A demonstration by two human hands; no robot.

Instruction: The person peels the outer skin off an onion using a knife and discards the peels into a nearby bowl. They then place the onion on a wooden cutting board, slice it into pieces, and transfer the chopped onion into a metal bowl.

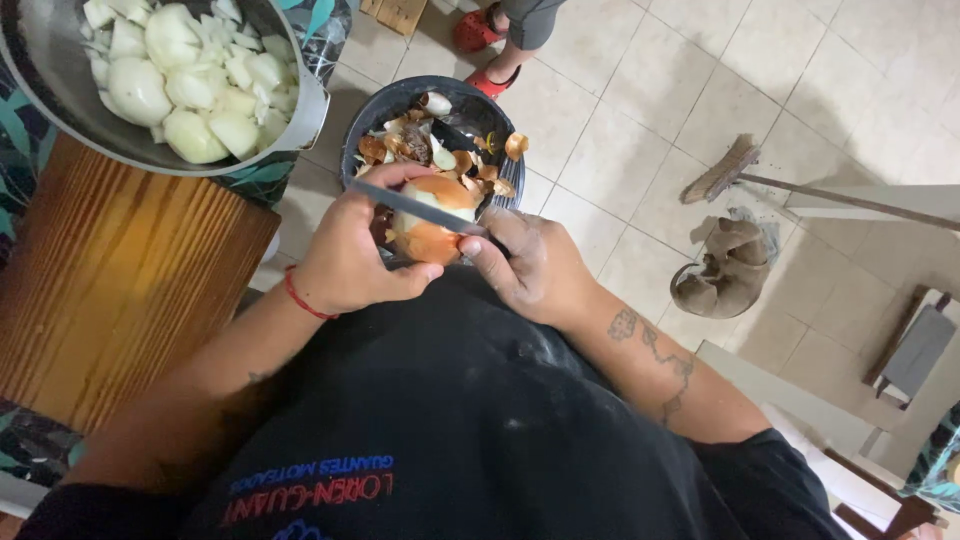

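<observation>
Onion (pixel 432 228), half peeled, sits just over the black bucket (pixel 372 125) of skins, cupped by the left hand (pixel 345 262) with fingers curled round it. The right hand (pixel 535 268) pinches what looks like a knife (pixel 415 206) across it, though its handle is hidden. Firm and round, the onion probably turns slippery where bared; holding it on the dry skin seems surest.

A home kitchen: pale tiled floor (pixel 640 110), a metal bowl of peeled onions (pixel 180 70) far left, a broom (pixel 722 168) lying right.
</observation>
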